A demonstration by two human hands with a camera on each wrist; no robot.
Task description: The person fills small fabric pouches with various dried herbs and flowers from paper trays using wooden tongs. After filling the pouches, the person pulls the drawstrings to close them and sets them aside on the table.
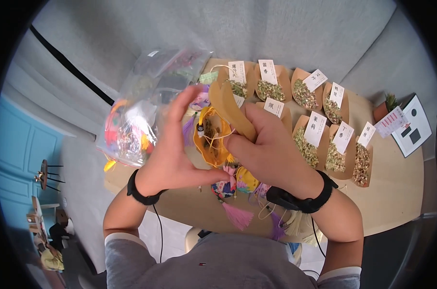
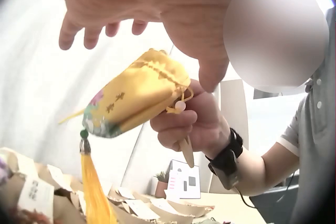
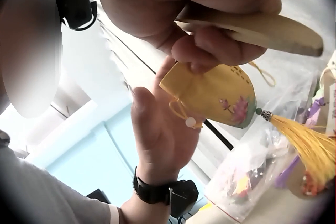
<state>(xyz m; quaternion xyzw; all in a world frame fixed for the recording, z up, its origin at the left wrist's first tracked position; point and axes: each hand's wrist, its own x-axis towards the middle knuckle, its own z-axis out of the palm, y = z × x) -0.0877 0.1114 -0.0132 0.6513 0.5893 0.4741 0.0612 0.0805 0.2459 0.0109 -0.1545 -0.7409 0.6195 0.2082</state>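
My right hand [image 1: 276, 149] grips wooden tongs [image 1: 238, 118] and also pinches the rim of a yellow drawstring pouch [image 2: 134, 95]. The pouch's mouth gapes towards the head camera, with dried plant bits [image 1: 209, 132] visible inside. Embroidered flowers and a long yellow tassel [image 2: 98, 190] show at its lower end; a pale bead [image 3: 190, 122] hangs on its cord. On the pouch's other side, my left hand [image 1: 163, 149] has its fingers straight and thumb spread apart, holding nothing. In the left wrist view it hovers over the pouch.
Paper trays of dried herbs [image 1: 305, 147], each with a labelled card, line the table's [image 1: 392, 192] back and right. A clear plastic bag [image 1: 141, 91] of colourful items stands at left. Tasselled pouches [image 1: 247, 179] lie near the front edge. A potted plant [image 1: 383, 108] stands far right.
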